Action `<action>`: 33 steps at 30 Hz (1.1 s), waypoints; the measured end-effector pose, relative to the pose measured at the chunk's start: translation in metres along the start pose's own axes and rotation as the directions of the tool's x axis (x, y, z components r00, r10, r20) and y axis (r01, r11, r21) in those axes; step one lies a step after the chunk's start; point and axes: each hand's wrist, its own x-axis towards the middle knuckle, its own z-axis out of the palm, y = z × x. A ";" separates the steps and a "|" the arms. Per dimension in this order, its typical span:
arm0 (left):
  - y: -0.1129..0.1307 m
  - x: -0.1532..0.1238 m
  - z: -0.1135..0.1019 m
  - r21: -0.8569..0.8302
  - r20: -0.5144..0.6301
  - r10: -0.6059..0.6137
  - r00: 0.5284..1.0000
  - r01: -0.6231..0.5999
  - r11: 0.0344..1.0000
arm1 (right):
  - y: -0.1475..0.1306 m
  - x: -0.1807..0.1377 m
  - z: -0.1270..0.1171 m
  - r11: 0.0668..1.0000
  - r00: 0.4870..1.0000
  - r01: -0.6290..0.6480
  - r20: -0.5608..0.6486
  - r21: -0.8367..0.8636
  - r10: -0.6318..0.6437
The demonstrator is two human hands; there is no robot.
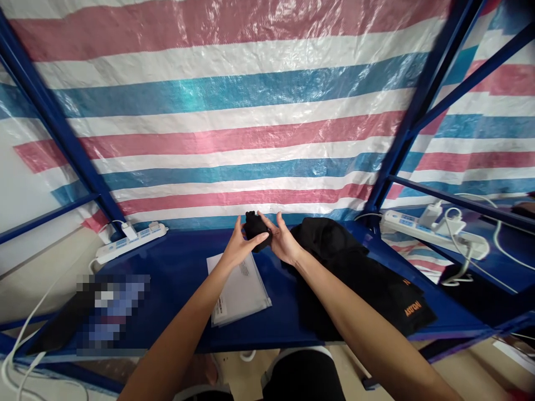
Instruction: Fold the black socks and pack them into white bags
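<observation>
A small black bundle (256, 227), seemingly bunched cloth, is held up over the blue table between both hands. My left hand (244, 243) grips its left and near side, with the thumb pressed across the front. Against its right side is my right hand (284, 240), its fingers on the bundle and one digit pointing up, free of it. Beneath the hands lies a flat, whitish zip bag (242, 289) with printed text and a label. A heap of black clothing (334, 245) spreads to the right, bearing orange lettering at its near end.
Power strips with white plugs stand at the left (131, 242) and right (434, 231), trailing cables. A dark flat object (62, 323) lies at the left edge beside a blurred-out patch. Blue metal posts (401, 145) frame a striped plastic sheet (234, 128) behind the table (175, 289).
</observation>
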 end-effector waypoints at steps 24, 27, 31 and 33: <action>-0.011 -0.010 -0.050 -0.602 -0.147 -0.219 0.964 0.089 0.793 | 0.002 0.006 -0.027 1.000 0.952 -0.009 -0.307 0.007 0.010; -0.010 -0.008 -0.069 -0.549 -0.149 -0.234 0.961 0.116 0.827 | -0.006 0.003 -0.025 0.984 0.925 0.017 -0.371 -0.179 -0.084; 0.001 0.000 -0.092 -0.500 -0.205 -0.321 0.925 0.183 0.847 | -0.042 -0.032 -0.019 0.919 0.944 0.045 -0.286 -0.392 -0.167; 0.015 0.009 -0.087 -0.433 -0.144 -0.288 0.947 0.202 0.879 | -0.064 -0.069 -0.016 0.846 0.935 0.066 -0.265 -0.529 -0.238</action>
